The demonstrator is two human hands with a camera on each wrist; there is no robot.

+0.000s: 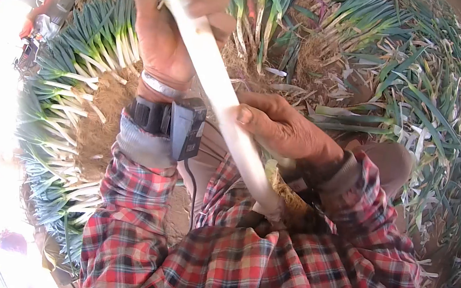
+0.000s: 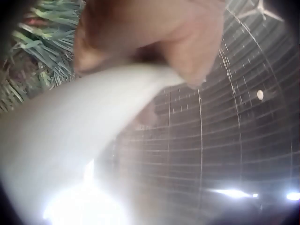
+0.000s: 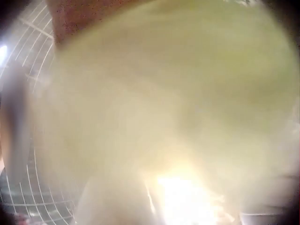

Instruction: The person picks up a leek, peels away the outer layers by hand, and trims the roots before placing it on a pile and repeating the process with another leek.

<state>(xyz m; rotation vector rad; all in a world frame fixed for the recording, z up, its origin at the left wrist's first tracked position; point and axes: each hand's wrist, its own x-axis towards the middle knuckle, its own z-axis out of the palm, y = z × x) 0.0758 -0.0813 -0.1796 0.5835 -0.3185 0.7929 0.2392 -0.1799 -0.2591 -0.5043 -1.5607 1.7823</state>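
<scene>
A long white leek [image 1: 212, 72] with green leaves at its top slants down across the lap. My left hand [image 1: 173, 29] has its fingers curled round the upper shaft, just below the leaves. Midway down, my right hand [image 1: 290, 130] holds the shaft, its thumb laid along the white surface and its fingers partly hidden behind. The root end lies close to the plaid shirt. In the left wrist view, the white shaft [image 2: 79, 112] passes under the fingers of a hand [image 2: 154, 33]. A blurred yellow-green surface [image 3: 164, 93] fills most of the right wrist view.
Rows of leeks [image 1: 61, 111] curve round the left side, roots inward. More leeks [image 1: 261, 10] stand or lie at the top. A large heap of loose green leaves [image 1: 441, 111] covers the right. Another person's arm [image 1: 37, 11] shows at far upper left.
</scene>
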